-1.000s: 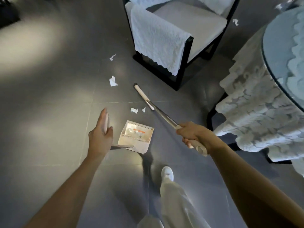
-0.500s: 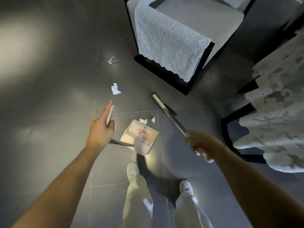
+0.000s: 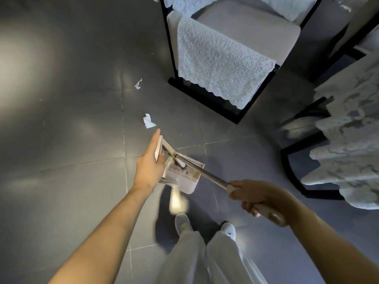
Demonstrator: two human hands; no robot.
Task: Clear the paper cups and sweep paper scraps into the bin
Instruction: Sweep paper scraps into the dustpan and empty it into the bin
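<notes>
My left hand [image 3: 149, 163] holds the top of the dustpan handle [image 3: 159, 146], index finger stretched along it. The white dustpan [image 3: 184, 180] sits on the grey floor just ahead of my feet. My right hand [image 3: 257, 198] grips the end of the broom handle [image 3: 207, 174]. The broom's head [image 3: 180, 162] lies over the mouth of the dustpan. Two white paper scraps lie on the floor beyond my left hand: one close [image 3: 148, 121], one farther [image 3: 138, 84]. No paper cups or bin are in view.
A black-framed chair [image 3: 207, 99] with a grey cushion and a white lace cover stands ahead to the right. A table with a lace cloth [image 3: 348, 152] and a dark base is at the right edge. My white shoes [image 3: 183, 222] are just behind the dustpan.
The broom head has swung left from the floor beyond the pan into the dustpan's mouth. The two small scraps that lay in front of the pan are no longer visible.
</notes>
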